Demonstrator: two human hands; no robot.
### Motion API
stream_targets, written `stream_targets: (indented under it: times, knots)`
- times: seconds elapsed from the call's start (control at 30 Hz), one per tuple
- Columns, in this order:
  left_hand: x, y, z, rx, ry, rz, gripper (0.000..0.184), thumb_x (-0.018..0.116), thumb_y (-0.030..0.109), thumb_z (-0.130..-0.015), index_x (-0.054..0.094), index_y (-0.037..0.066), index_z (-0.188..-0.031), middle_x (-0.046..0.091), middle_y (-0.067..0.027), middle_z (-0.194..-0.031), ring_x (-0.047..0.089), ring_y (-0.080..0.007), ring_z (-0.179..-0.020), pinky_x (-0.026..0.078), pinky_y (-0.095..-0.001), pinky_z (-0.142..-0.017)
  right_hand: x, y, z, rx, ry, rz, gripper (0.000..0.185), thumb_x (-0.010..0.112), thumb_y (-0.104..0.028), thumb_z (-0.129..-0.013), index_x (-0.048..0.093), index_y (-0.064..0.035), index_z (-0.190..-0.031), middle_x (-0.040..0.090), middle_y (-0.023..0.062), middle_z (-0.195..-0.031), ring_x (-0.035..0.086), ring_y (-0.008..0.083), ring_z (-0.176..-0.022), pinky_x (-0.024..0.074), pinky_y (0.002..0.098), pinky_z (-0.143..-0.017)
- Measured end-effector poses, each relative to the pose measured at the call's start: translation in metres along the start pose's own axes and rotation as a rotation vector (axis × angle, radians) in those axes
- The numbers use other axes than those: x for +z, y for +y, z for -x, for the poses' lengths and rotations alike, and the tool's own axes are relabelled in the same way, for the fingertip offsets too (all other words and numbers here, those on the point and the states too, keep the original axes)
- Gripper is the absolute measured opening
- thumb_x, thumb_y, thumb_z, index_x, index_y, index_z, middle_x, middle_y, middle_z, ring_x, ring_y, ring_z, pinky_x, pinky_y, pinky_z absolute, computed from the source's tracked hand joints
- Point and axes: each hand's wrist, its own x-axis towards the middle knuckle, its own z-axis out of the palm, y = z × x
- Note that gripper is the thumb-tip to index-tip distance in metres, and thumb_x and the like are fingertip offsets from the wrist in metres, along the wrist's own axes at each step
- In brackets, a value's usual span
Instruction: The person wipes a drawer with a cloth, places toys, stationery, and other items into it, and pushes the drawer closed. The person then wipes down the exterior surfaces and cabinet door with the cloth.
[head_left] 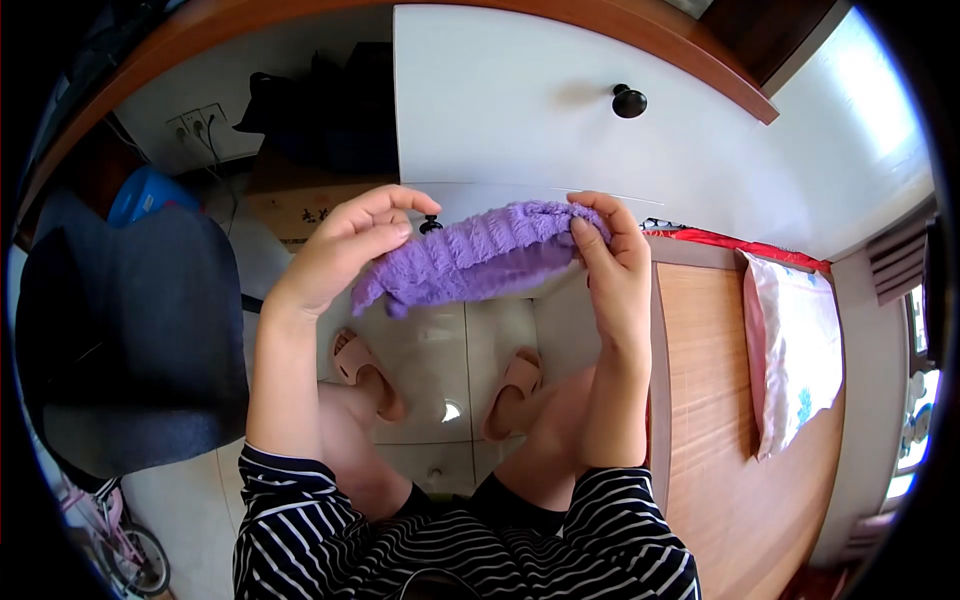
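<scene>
Beneath everything spreads the tiled floor (436,375). On the right stands the bed (705,400), its flat top wood-coloured, and ahead rises the white cabinet (510,100). The dark chair (130,330) fills much of the left side, with part of a pink bike (148,560) below it at the edge of view. The person sits in a striped shirt (290,530), legs apart, feet on the floor. A pale pillow (798,350) lies on the bed, and a blue bin (145,195) shows behind the chair. Pink slippers (350,357) cover both feet. Raised between the two hands, above the floor, is the fluffy purple cloth (490,255), ridged and gathered, its left end drooping. The right hand (618,255) pinches its right end between thumb and fingers. The left hand (350,245) is at the other end, thumb and forefinger parted; whether its hidden fingers grip the cloth cannot be told. Smallest is the black knob (629,101) on the cabinet.
</scene>
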Motion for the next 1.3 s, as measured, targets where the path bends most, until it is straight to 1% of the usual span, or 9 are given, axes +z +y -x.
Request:
stream_targets:
  times: [0.3,0.4,0.53,0.67,0.77,0.8,0.97,1.13,1.3]
  knots:
    - [0.044,-0.035,-0.003,0.064,-0.093,-0.524,0.048,0.075,0.029,-0.076,0.054,0.004,-0.111,0.057,-0.0081,-0.107,0.051,-0.0168,-0.103,0.043,-0.0298,-0.088,0.027,0.003,0.012,0.227,-0.135,-0.436,0.016,0.054,-0.017,-0.095,0.058,-0.0034,-0.102,0.06,-0.0011,-0.08,0.057,0.0045,-0.071,0.046,0.0195,-0.062]
    - [0.059,-0.06,-0.011,-0.013,-0.154,-0.354,0.035,0.07,0.022,-0.079,0.056,0.003,-0.105,0.058,-0.008,-0.106,0.052,-0.0162,-0.102,0.043,-0.0285,-0.088,0.021,-0.005,0.015,0.229,-0.204,-0.695,0.02,0.057,-0.013,-0.092,0.053,-0.0042,-0.11,0.061,0.0048,-0.089,0.061,0.0124,-0.079,0.0513,0.0257,-0.071]
    - [0.046,-0.061,-0.015,-0.143,-0.316,-0.197,0.016,0.058,0.012,-0.082,0.058,0.002,-0.095,0.06,-0.0029,-0.091,0.053,-0.0098,-0.089,0.042,-0.0252,-0.081,-0.007,-0.007,0.014,0.111,-0.305,-0.741,0.069,0.069,0.008,-0.072,0.038,-0.0048,-0.133,0.061,0.0076,-0.1,0.061,0.0185,-0.093,0.0483,0.0332,-0.087]
    - [0.014,-0.044,-0.01,-0.239,-0.541,0.081,0.017,0.06,0.015,-0.084,0.057,0.005,-0.097,0.057,0.001,-0.09,0.053,-0.0064,-0.086,0.042,-0.0223,-0.079,-0.026,-0.008,0.012,0.033,-0.279,-0.722,0.068,0.06,0.012,-0.074,0.035,-0.0046,-0.135,0.062,0.0104,-0.102,0.061,0.0227,-0.099,0.0473,0.0397,-0.091]
    - [0.019,-0.043,-0.014,-0.275,-0.334,0.369,0.029,0.062,0.021,-0.086,0.055,0.004,-0.108,0.056,-0.0002,-0.094,0.054,-0.0079,-0.088,0.042,-0.0223,-0.081,-0.027,-0.008,0.012,-0.002,-0.315,-0.853,0.067,0.055,0.011,-0.076,0.033,-0.0039,-0.137,0.061,0.0139,-0.11,0.06,0.0283,-0.105,0.0453,0.0459,-0.096]
    - [0.024,-0.06,-0.018,-0.072,-0.317,-0.016,0.045,0.065,0.024,-0.085,0.05,0.004,-0.122,0.057,-0.0027,-0.103,0.056,-0.0113,-0.09,0.044,-0.0237,-0.083,-0.023,-0.008,0.012,0.008,-0.28,-0.854,0.067,0.053,0.011,-0.076,0.032,-0.0037,-0.138,0.061,0.014,-0.111,0.06,0.0284,-0.105,0.0454,0.0459,-0.096]
    - [0.038,-0.065,-0.016,-0.346,-0.418,-0.224,0.037,0.066,0.015,-0.084,0.057,0.001,-0.117,0.059,-0.0048,-0.109,0.054,-0.012,-0.097,0.043,-0.026,-0.086,-0.025,0.005,0.006,0.078,-0.276,-0.853,0.069,0.051,0.011,-0.078,0.028,-0.0035,-0.141,0.06,0.0136,-0.109,0.06,0.0257,-0.105,0.0468,0.0424,-0.095]
    - [0.0,-0.031,-0.001,-0.117,-0.23,-0.027,0.033,0.067,0.013,-0.084,0.059,0.002,-0.114,0.06,0.0014,-0.098,0.055,-0.0102,-0.091,0.044,-0.0254,-0.084,-0.029,-0.002,0.004,0.117,-0.04,-0.089,0.07,0.057,0.011,-0.08,0.03,-0.0068,-0.143,0.061,0.0083,-0.101,0.06,0.0143,-0.091,0.0493,0.0289,-0.085]
    - [-0.023,-0.024,0.007,-0.127,-0.244,-0.03,0.02,0.065,0.011,-0.086,0.059,0.006,-0.105,0.058,0.0034,-0.092,0.053,-0.0046,-0.085,0.043,-0.0206,-0.077,-0.025,0.001,0.007,0.157,-0.098,0.076,0.073,0.057,0.01,-0.08,0.026,-0.0066,-0.144,0.06,0.0095,-0.098,0.057,0.0126,-0.089,0.0477,0.0256,-0.081]
